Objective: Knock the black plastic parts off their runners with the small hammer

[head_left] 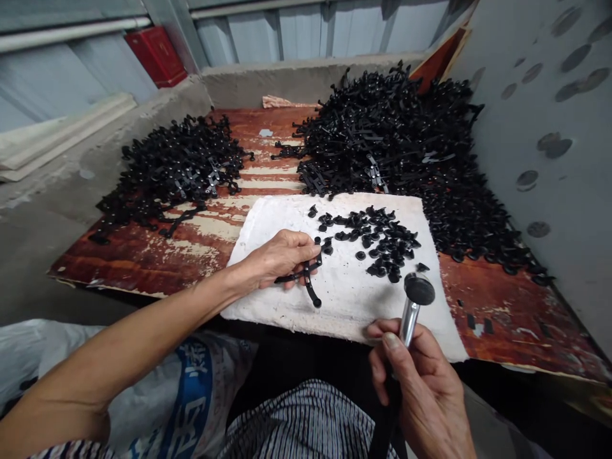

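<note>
My left hand (282,258) rests on a white padded slab (363,306) and grips a black plastic moulded runner (310,284). My right hand (421,389) is closed around a metal-shafted tool with a round black head, likely a small hammer (415,306), held upright near the slab's front edge. Several loose black moulded pieces (377,239) lie on the slab, just right of my left hand. Behind it are two heaps of black moulded runners, one at left (172,169) and a larger one at right (392,134).
The heaps and slab lie on a worn red-painted wooden board (143,268) with a concrete ledge (253,83) behind it. A grey wall (549,127) rises at right. A white sack with blue print (191,389) sits below my left arm. A red box (156,56) stands beyond.
</note>
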Action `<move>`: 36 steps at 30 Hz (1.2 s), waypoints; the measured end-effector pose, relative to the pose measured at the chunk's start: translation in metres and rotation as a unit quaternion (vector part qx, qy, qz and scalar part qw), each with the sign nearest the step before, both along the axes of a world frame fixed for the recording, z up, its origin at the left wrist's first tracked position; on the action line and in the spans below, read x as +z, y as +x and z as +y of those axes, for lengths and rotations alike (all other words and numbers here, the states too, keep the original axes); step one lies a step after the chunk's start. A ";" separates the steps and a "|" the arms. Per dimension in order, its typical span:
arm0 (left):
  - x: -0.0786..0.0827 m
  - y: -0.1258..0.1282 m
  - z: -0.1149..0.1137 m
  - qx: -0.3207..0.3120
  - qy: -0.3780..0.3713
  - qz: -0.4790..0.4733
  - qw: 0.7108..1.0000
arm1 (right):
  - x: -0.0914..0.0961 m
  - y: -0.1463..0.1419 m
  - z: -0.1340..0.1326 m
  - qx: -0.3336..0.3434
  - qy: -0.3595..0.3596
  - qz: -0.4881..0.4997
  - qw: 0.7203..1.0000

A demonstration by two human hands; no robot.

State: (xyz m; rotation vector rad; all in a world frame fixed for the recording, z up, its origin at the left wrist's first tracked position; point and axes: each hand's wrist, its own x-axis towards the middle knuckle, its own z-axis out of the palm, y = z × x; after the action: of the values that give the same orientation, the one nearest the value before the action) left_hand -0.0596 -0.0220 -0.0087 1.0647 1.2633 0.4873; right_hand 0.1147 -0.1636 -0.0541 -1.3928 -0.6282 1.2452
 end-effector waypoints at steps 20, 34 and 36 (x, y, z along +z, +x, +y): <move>-0.002 0.000 -0.001 0.006 0.006 0.013 1.000 | 0.004 -0.003 0.002 -0.023 -0.014 0.007 1.000; 0.000 0.002 0.001 -0.021 0.031 0.049 0.998 | -0.003 0.006 0.001 0.016 -0.006 -0.019 1.000; 0.003 0.003 0.002 -0.032 0.043 0.081 0.995 | -0.002 0.016 0.000 0.073 0.011 -0.068 0.995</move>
State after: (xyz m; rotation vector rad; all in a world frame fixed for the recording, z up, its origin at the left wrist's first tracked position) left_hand -0.0567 -0.0204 -0.0053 1.2343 1.3550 0.4162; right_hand 0.1309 -0.1632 -0.0566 -1.4425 -0.8493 1.2598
